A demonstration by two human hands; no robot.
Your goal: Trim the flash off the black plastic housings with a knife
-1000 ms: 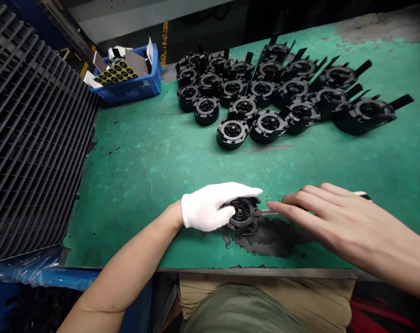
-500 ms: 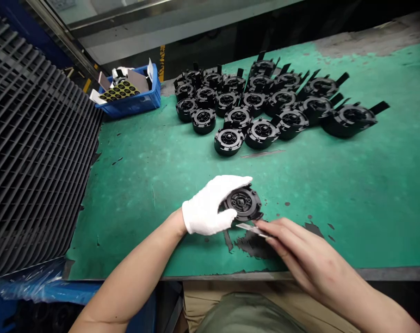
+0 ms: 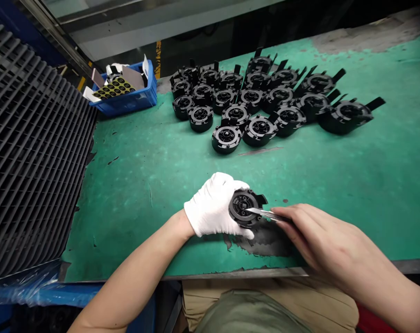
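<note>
My left hand (image 3: 213,206), in a white glove, is wrapped round the left side of a round black plastic part (image 3: 238,217). The part's ringed face is turned up toward me, and a tab sticks out at its right. Bare, my right hand (image 3: 314,233) pinches a craft knife (image 3: 265,213) with a thin pointed metal blade. The blade's tip lies over the middle of the part's face; whether it touches cannot be made out. My left fingers are partly hidden behind the part.
Several similar black parts (image 3: 260,129) stand grouped at the back of the green worktop (image 3: 133,157). A blue bin (image 3: 126,104) with a sheet of round stickers (image 3: 114,88) sits at the back left. Stacked dark grids (image 3: 33,152) line the left side.
The knife has moved from below the part to over its face. My left hand has turned the part, bringing its tab to the upper right.
</note>
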